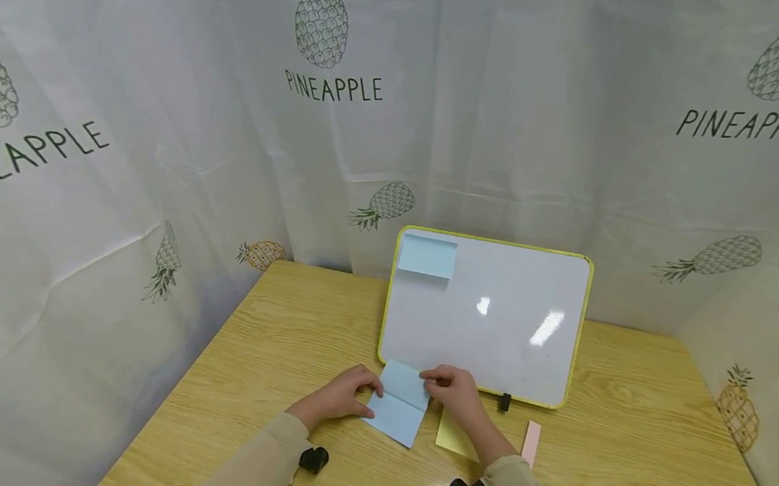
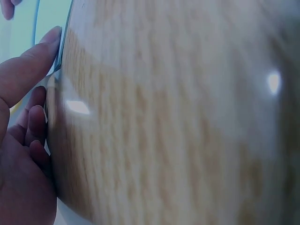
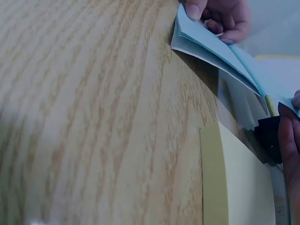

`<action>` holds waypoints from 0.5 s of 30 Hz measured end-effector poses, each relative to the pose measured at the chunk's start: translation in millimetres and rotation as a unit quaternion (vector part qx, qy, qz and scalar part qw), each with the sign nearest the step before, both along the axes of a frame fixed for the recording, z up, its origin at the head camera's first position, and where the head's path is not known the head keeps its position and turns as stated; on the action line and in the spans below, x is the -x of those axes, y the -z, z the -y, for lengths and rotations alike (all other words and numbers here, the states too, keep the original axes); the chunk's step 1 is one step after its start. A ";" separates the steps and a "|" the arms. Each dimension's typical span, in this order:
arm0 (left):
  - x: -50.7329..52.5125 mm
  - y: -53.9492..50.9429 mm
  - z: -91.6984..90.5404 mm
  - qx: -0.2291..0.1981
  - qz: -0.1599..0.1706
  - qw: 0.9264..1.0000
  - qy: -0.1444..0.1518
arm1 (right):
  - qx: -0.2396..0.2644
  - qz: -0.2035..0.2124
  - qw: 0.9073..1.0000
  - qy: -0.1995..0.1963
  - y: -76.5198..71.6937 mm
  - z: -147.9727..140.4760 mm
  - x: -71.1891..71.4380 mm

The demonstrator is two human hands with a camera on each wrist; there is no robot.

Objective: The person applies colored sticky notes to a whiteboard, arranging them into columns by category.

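Note:
A light blue sticky pad point(image 1: 396, 418) with its top sheet lifted stands between the two hands, just below the whiteboard. My left hand point(image 1: 341, 393) pinches its left edge, the thumb on the lower part; in the right wrist view that hand point(image 3: 225, 16) grips the pad point(image 3: 211, 42) from the far side. My right hand point(image 1: 454, 392) pinches the right edge of the raised sheet point(image 1: 407, 382). In the left wrist view my left thumb and curled fingers point(image 2: 28, 108) lie at the pad's edge.
A yellow-framed whiteboard point(image 1: 489, 317) leans at the back, a blue note point(image 1: 427, 256) at its upper left. A yellow pad point(image 1: 456, 438) lies under my right forearm, a pink strip point(image 1: 530, 443) right of it. A small black clip point(image 1: 504, 402) sits at the board's bottom edge.

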State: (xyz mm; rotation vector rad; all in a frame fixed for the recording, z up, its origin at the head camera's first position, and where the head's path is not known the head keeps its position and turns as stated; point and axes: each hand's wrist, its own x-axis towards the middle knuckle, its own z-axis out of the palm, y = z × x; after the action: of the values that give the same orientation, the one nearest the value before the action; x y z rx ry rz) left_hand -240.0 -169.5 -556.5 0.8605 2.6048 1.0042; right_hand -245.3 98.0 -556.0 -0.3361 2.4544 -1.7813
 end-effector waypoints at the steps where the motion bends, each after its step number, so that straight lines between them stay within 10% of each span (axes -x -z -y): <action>1: 0.3 0.2 -0.3 -0.001 0.000 1.000 0.000 | 0.004 0.004 1.000 0.000 0.0 0.2 0.7; 15: 3.7 6.5 -0.1 0.007 0.014 1.000 -0.012 | 0.004 0.039 0.998 -0.044 -4.2 -1.1 8.3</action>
State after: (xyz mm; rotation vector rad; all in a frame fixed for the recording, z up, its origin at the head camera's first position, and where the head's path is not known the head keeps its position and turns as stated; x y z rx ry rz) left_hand -243.7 -169.4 -563.0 0.8090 2.6009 0.9955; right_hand -253.6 99.1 -551.7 -0.3607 2.3436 -1.7348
